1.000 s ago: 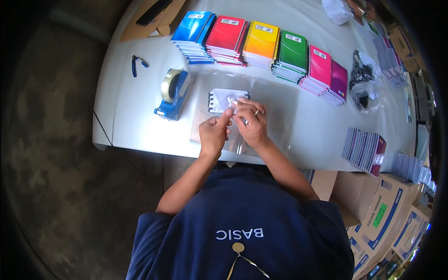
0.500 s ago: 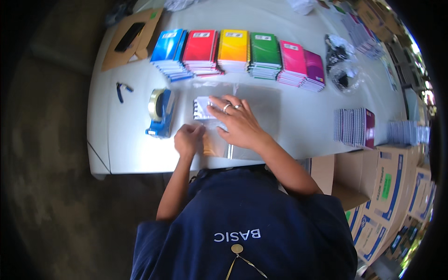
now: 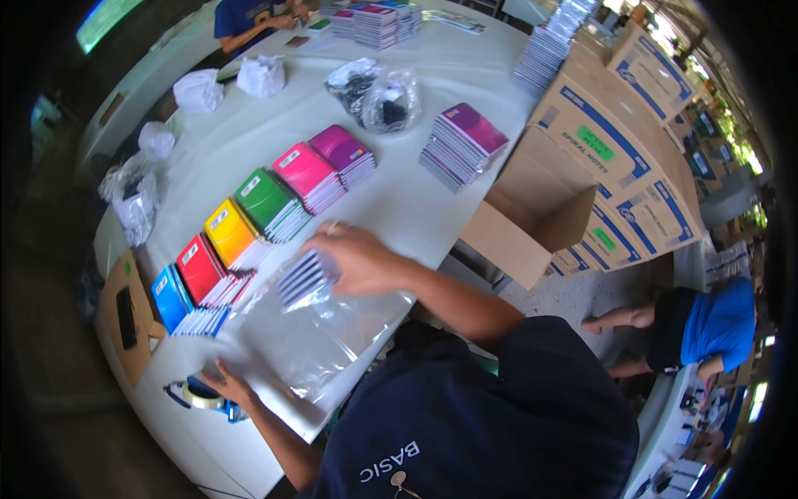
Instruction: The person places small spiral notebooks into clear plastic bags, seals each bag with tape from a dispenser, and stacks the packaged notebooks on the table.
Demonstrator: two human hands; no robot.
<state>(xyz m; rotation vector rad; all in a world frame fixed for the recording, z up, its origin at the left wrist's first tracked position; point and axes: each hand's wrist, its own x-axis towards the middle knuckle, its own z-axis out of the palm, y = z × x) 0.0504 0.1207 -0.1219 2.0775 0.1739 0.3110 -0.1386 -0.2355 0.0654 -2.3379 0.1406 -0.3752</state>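
Note:
My right hand (image 3: 356, 256) grips a small stack of spiral notebooks (image 3: 304, 278), its striped side facing left and slightly blurred. Under and beside the stack, clear plastic sheets (image 3: 341, 333) lie flat near the table's front edge. My left hand (image 3: 229, 386) is beside the blue tape dispenser (image 3: 234, 411) with fingers apart; whether it touches the dispenser is unclear. Beyond my hands runs a row of notebook stacks: blue (image 3: 172, 298), red (image 3: 200, 262), yellow (image 3: 230, 230), green (image 3: 268, 200), pink (image 3: 303, 169) and purple (image 3: 342, 148).
Another purple notebook stack (image 3: 467, 143) stands by the right edge, near an open carton (image 3: 532, 208) and piled boxes (image 3: 611, 133). Crumpled plastic (image 3: 391, 101) lies farther back. A phone (image 3: 126, 318) rests on cardboard at left. Co-workers are at the far side (image 3: 258, 25) and right (image 3: 711, 320).
My view has swung to the right. My right hand has closed round the notebooks and lifted them. My left hand has moved from the plastic to beside the tape dispenser.

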